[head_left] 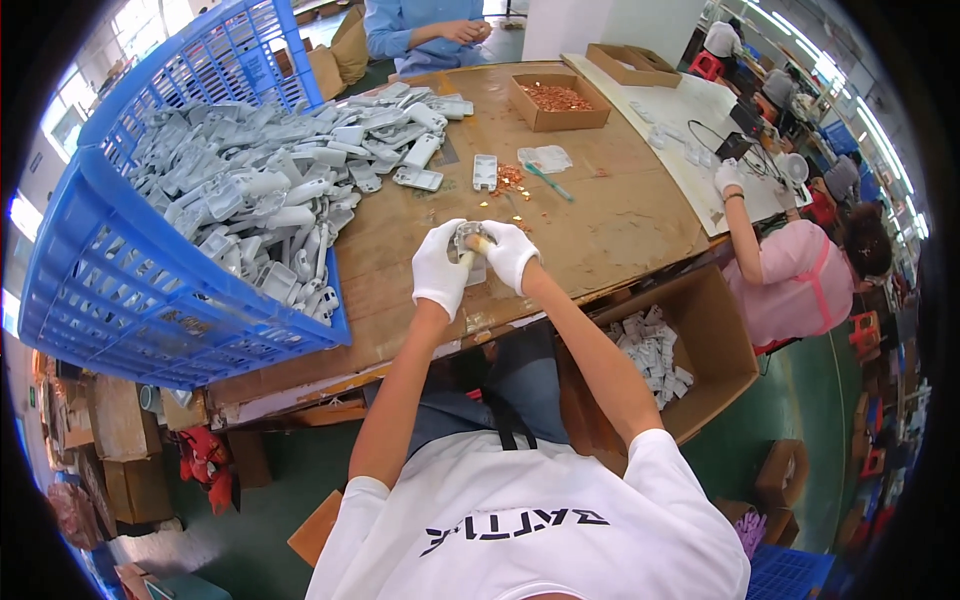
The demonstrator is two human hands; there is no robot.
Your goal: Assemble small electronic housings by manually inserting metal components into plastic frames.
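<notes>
Close to the table's front edge, my left hand (440,268) in a white glove is closed round a small grey plastic housing (467,234). My right hand (508,255), gloved too, has its fingers pressed on the same housing from the right. The fingers partly cover it. Just beyond my hands another grey housing (485,172) lies flat. Beside it are loose copper-coloured metal pieces (512,178), a thin teal stick-like tool (548,182) and a small clear plastic bag or tray (545,158).
On the left, a tilted blue plastic crate (110,240) spills many grey housings (250,180) onto the cardboard-covered table (620,215). A carton (560,118) of copper pieces stands farther back. Below right, a cardboard box (725,350) holds white-grey parts. Co-workers sit opposite (420,35) and right (795,275).
</notes>
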